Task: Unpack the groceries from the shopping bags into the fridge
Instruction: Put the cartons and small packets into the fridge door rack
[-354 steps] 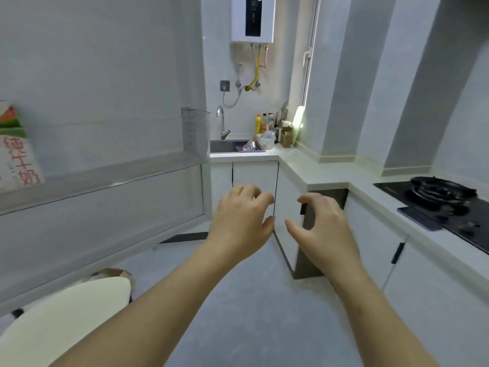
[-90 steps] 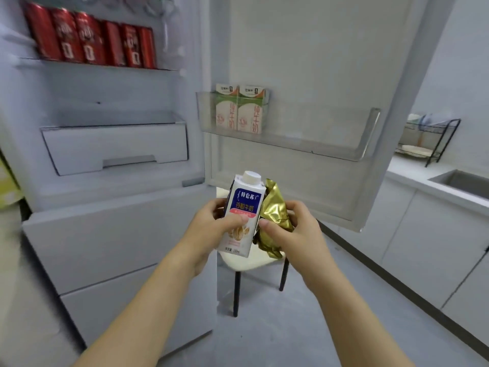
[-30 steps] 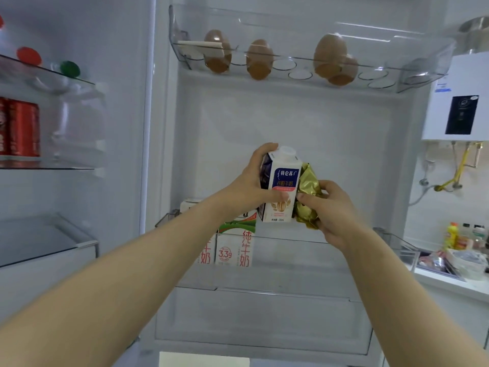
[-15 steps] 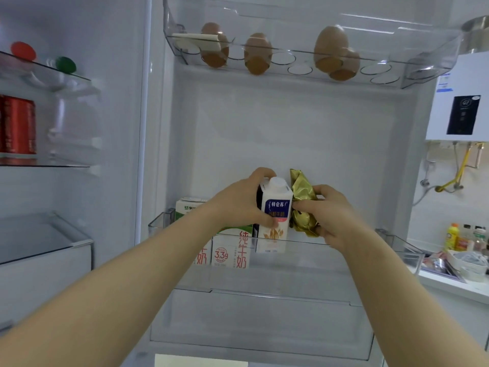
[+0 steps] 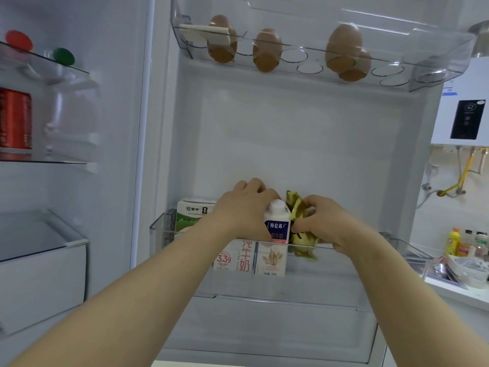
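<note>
Red can (image 5: 14, 117) on the left shelf. In the door bin (image 5: 370, 250), green cartons (image 5: 194, 213) sit left. Our left hand (image 5: 243, 210) is wrapped round the white carton (image 5: 275, 242), upright in the bin just beside them. Right of it is the gold pack (image 5: 301, 241), also in the bin, pinched by our right hand (image 5: 330, 223).

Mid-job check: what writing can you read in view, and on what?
"特仑苏": small carton in the left hand.
"3.3g", "牛奶": milk carton on the door shelf.
"蒙牛": top of the green carton beside it.
Gold packet in the right hand: nothing legible.
Red can, water heater, counter bottles: too blurred.
</note>
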The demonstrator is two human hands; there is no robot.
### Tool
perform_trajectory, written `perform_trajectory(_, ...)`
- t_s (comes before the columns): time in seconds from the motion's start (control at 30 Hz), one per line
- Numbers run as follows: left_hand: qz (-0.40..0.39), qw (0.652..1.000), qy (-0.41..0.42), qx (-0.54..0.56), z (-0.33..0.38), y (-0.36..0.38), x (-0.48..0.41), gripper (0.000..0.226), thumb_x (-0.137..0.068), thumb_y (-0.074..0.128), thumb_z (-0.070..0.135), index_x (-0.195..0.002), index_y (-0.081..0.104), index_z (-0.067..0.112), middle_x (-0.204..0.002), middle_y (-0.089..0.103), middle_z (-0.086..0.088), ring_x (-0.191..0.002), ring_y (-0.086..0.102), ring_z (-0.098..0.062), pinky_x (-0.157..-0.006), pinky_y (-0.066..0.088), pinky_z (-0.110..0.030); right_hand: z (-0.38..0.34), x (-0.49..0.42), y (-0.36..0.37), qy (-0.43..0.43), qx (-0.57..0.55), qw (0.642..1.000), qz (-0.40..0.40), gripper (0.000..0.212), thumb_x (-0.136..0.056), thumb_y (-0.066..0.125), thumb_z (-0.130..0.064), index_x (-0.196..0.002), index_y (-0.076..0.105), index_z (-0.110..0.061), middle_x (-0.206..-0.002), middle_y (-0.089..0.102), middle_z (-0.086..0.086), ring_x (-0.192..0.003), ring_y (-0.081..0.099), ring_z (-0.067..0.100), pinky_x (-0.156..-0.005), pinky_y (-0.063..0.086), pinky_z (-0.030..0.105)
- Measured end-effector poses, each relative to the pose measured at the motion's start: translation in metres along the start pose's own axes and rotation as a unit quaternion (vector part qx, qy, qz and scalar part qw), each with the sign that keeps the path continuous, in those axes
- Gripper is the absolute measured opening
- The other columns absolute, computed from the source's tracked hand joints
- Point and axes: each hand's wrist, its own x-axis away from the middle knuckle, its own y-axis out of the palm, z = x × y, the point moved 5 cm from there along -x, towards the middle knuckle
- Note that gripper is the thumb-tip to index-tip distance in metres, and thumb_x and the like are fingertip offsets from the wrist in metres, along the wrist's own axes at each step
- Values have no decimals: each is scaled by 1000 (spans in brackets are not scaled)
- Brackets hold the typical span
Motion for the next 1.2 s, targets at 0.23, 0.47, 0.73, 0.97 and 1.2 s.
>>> perform_trajectory(0.23, -5, 1000, 2, -11, 1, 2, -3, 78, -74, 71, 45, -138, 28, 34, -132, 38, 1, -120, 38, -22, -93, 38, -36, 3, -2, 5, 10, 172, 983, -58, 43, -73, 74, -14, -110, 53, -16, -99, 60, 3, -86, 58, 17, -80, 52, 31)
perform_trajectory(0.47, -38, 998, 17, -47, 4, 6, -2, 76, -79, 64, 51, -140, 21, 39, -134, 31, -1, -124, 31, -22, -98, 32, -38, 3, 5, 17, 43, 209, 965, -155, 50, -78, 71, -21, -120, 44, -18, -117, 55, 3, -106, 56, 21, -86, 55, 38)
perform_trajectory(0.73, -15, 1000, 7, -18, 8, 1, 0, 65, -80, 60, 44, -137, 31, 35, -136, 36, 4, -124, 34, -22, -97, 32, -39, -4, 4, 11, -4, 116, 992, -49, 39, -76, 68, -24, -109, 49, -16, -108, 59, 4, -95, 54, 18, -80, 45, 31)
perform_trajectory(0.97, 10, 997, -15, 76, 5, -7, 6, 57, -80, 61, 39, -132, 40, 32, -125, 47, 3, -118, 41, -21, -97, 38, -40, -18, 26, -3, -84, 116, 985, 101, 28, -83, 57, -27, -110, 52, -21, -111, 54, -3, -91, 50, 12, -73, 42, 27)
perform_trajectory(1.2, 145, 982, 17, 117, 12, -34, 21, 47, -84, 56, 27, -130, 43, 27, -112, 52, 3, -108, 45, -16, -88, 40, -32, -8, 72, -18, -114, 188, 950, 223, 37, -87, 54, -30, -123, 49, -21, -127, 52, -3, -119, 42, 18, -90, 37, 33)
